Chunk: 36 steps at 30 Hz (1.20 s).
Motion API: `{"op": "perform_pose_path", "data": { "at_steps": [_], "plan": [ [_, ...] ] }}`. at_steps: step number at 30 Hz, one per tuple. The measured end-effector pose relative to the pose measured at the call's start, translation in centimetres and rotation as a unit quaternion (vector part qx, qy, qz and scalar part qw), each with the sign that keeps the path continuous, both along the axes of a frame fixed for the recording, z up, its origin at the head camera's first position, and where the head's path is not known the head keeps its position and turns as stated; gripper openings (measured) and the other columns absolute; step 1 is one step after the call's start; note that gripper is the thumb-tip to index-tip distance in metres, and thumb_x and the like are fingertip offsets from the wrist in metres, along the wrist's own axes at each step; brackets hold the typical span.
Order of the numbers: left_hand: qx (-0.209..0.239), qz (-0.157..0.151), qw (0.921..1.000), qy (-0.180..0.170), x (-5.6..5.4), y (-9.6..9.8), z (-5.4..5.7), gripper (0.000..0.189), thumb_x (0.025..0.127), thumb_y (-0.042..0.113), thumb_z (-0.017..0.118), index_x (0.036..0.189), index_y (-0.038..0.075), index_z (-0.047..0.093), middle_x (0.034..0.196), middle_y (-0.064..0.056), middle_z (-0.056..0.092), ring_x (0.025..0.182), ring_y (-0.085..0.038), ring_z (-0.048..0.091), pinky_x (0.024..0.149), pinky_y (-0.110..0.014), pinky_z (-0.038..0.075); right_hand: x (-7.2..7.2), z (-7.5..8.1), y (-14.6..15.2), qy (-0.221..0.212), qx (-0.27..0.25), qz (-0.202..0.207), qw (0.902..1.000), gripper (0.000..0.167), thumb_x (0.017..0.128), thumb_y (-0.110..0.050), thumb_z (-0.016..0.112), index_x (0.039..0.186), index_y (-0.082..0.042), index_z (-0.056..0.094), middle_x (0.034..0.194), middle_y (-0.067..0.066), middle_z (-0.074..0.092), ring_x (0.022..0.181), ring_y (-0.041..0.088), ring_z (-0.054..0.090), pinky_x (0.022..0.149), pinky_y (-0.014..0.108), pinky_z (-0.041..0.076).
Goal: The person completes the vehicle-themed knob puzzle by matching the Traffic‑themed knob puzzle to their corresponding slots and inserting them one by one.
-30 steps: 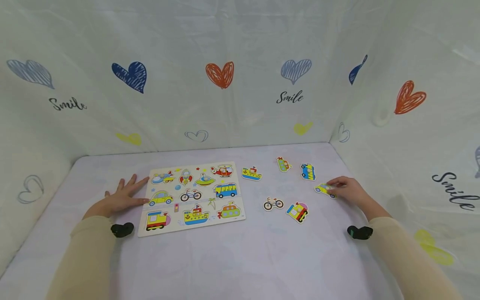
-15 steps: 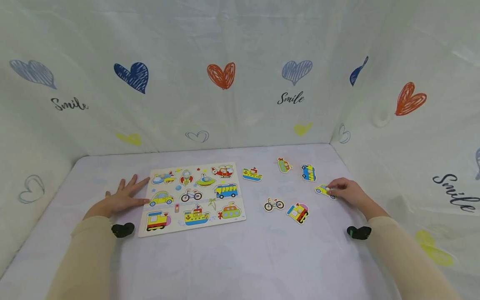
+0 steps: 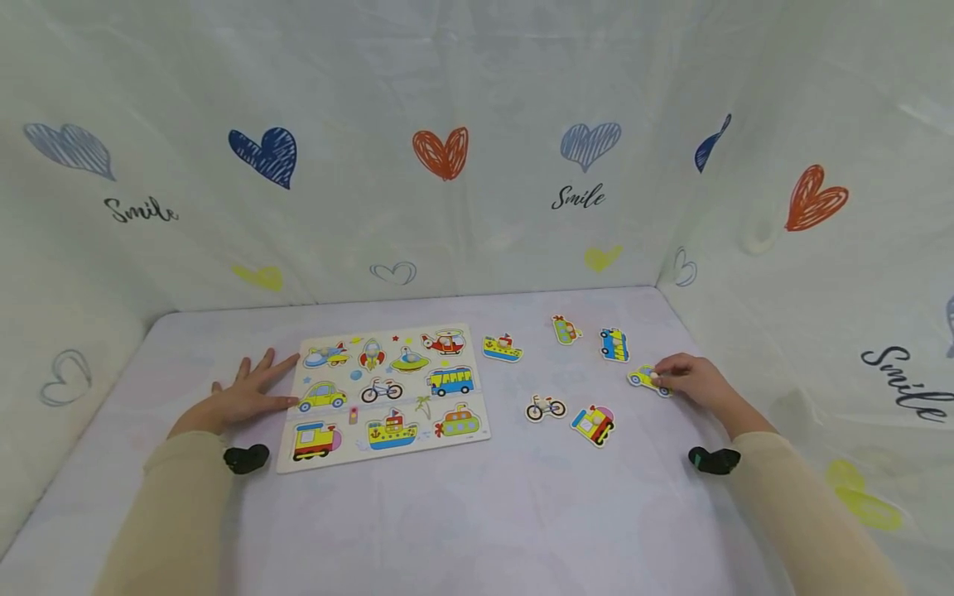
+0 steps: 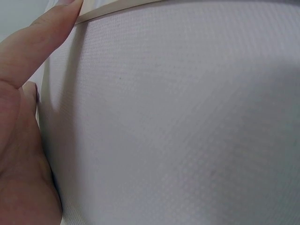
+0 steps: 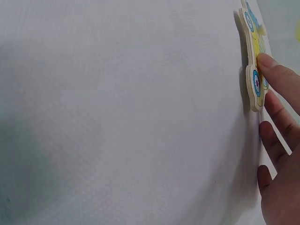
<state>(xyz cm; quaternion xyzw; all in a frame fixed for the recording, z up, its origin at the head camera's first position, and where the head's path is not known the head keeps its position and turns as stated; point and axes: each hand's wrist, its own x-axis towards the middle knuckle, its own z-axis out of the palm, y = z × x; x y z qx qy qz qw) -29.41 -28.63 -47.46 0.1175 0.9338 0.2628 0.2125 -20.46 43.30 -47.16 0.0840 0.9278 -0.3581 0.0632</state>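
The puzzle board (image 3: 343, 414) lies on the left half of the table, printed with vehicles. At its left edge my left hand (image 3: 238, 401) rests with fingers spread, the thumb and a fingertip touching the board. In the left wrist view the thumb (image 4: 42, 42) meets the board's edge (image 4: 117, 7). Over on the right, my right hand (image 3: 696, 382) pinches a yellow car puzzle piece (image 3: 641, 377) near its knob. That car piece (image 5: 255, 82) looks slightly raised above the table in the right wrist view, with the thumb (image 5: 276, 70) on its face.
Several loose pieces lie between board and right hand: a ship (image 3: 503, 348), a submarine (image 3: 566, 329), a bus (image 3: 614, 344), a bicycle (image 3: 546, 408) and a train (image 3: 594, 425). White curtains with hearts (image 3: 440, 153) border the table's back and sides.
Hardly anything differs. The whole view shifts slightly, while both hands, the board and the pieces keep their places; the right hand stays at the car piece throughout.
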Motion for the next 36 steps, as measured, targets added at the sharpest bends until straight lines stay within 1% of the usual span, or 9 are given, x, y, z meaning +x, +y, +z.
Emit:
{"op": "perform_pose_path", "data": {
  "at_steps": [5,10,14,16,19,21,24,30,36],
  "plan": [
    [0.004,0.003,1.0000,0.000,0.1,0.0,0.1,0.097,0.085,0.051,0.068,0.154,0.006,0.017,0.154,-0.031,-0.016,0.132,-0.055,-0.030,0.088,-0.078,-0.024,-0.4,0.3,-1.0,0.012,0.002,0.009,0.9999,0.027,0.089,-0.025,0.073,0.106,-0.004,0.071,0.118,0.018,0.059,0.102,0.031,0.050,0.081,0.037,0.045],
    [0.005,0.009,1.0000,0.000,0.3,-0.1,0.0,0.097,0.084,0.051,0.069,0.154,0.007,0.018,0.155,-0.031,-0.016,0.132,-0.055,-0.030,0.088,-0.078,-0.023,-1.0,0.7,-2.8,0.029,0.008,0.046,0.9985,0.026,0.090,-0.027,0.072,0.105,-0.006,0.072,0.115,0.015,0.061,0.101,0.029,0.050,0.080,0.034,0.046],
    [0.004,0.011,0.9999,-0.002,0.4,-0.2,-0.1,0.097,0.084,0.051,0.069,0.154,0.008,0.018,0.155,-0.030,-0.015,0.133,-0.055,-0.030,0.089,-0.078,-0.023,-1.4,1.3,-4.7,0.031,0.002,0.064,0.9975,0.028,0.090,-0.029,0.071,0.106,-0.007,0.072,0.112,0.012,0.060,0.102,0.029,0.049,0.077,0.033,0.047],
    [0.001,0.011,0.9999,-0.002,0.4,-0.1,-0.1,0.097,0.084,0.052,0.068,0.154,0.008,0.018,0.155,-0.030,-0.015,0.133,-0.055,-0.029,0.090,-0.078,-0.022,-1.6,1.5,-5.6,0.036,-0.007,0.071,0.9968,0.028,0.090,-0.030,0.072,0.105,-0.006,0.073,0.110,0.011,0.060,0.104,0.030,0.048,0.080,0.036,0.046],
    [-0.004,0.010,0.9999,0.000,0.4,0.0,0.1,0.096,0.085,0.052,0.068,0.155,0.009,0.018,0.155,-0.030,-0.014,0.134,-0.055,-0.027,0.090,-0.079,-0.021,-1.8,1.7,-6.9,0.050,-0.022,0.090,0.9944,0.026,0.089,-0.028,0.073,0.103,-0.005,0.073,0.109,0.011,0.061,0.108,0.032,0.047,0.088,0.047,0.042],
    [-0.007,0.008,0.9999,0.002,0.3,0.2,0.2,0.095,0.085,0.052,0.067,0.155,0.010,0.018,0.156,-0.030,-0.013,0.135,-0.055,-0.026,0.090,-0.079,-0.021,-1.9,1.7,-7.9,0.055,-0.043,0.099,0.9926,0.024,0.088,-0.025,0.074,0.101,-0.005,0.074,0.108,0.012,0.062,0.110,0.033,0.047,0.093,0.052,0.039],
    [-0.009,0.006,0.9999,0.003,0.2,0.3,0.2,0.095,0.085,0.053,0.066,0.155,0.011,0.018,0.157,-0.029,-0.012,0.135,-0.055,-0.025,0.091,-0.079,-0.020,-2.2,1.9,-9.4,0.059,-0.059,0.113,0.9901,0.023,0.087,-0.023,0.075,0.099,-0.004,0.075,0.108,0.011,0.062,0.112,0.034,0.047,0.097,0.057,0.037],
    [-0.011,0.002,0.9999,0.006,-0.1,0.1,0.0,0.095,0.085,0.054,0.067,0.155,0.011,0.019,0.157,-0.029,-0.012,0.135,-0.055,-0.024,0.091,-0.079,-0.019,-3.1,1.7,-12.4,0.065,-0.068,0.141,0.9855,0.018,0.084,-0.020,0.078,0.095,-0.006,0.076,0.105,0.009,0.062,0.108,0.031,0.052,0.096,0.054,0.041],
    [-0.016,0.010,0.9998,0.006,-0.1,0.2,0.0,0.096,0.084,0.054,0.067,0.155,0.011,0.018,0.157,-0.029,-0.012,0.135,-0.054,-0.025,0.092,-0.078,-0.020,-3.8,1.8,-15.3,0.059,-0.086,0.168,0.9803,0.017,0.083,-0.021,0.079,0.094,-0.008,0.076,0.106,0.006,0.063,0.108,0.030,0.053,0.098,0.051,0.041]
  ]
}}
